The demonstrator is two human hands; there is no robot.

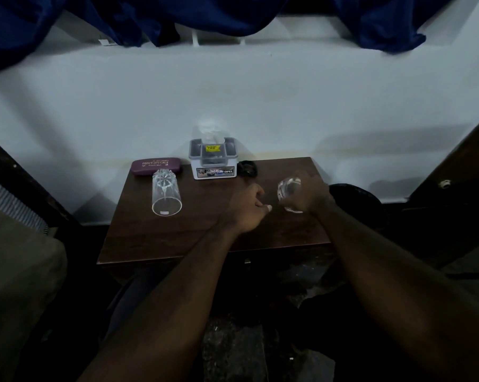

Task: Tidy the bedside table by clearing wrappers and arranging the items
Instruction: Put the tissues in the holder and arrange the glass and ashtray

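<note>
bedside table, dim light

right hand is curled round a clear glass near the table's right edge; the glass is blurred, and we cannot tell whether its base rests on the wood or is lifted off it

left hand is over mid-table, just beside that glass, with fingers loosely curled; we see nothing in them

tall glass lies on its side at left. its long axis runs front to back, open mouth toward us, base up against the spectacle case

it lies to the left of the left hand, well apart, so we judge the free left hand to be the nearer one. to right it, that hand would need to reach left across the barrel

box and a dark object sit along the back edge
</note>
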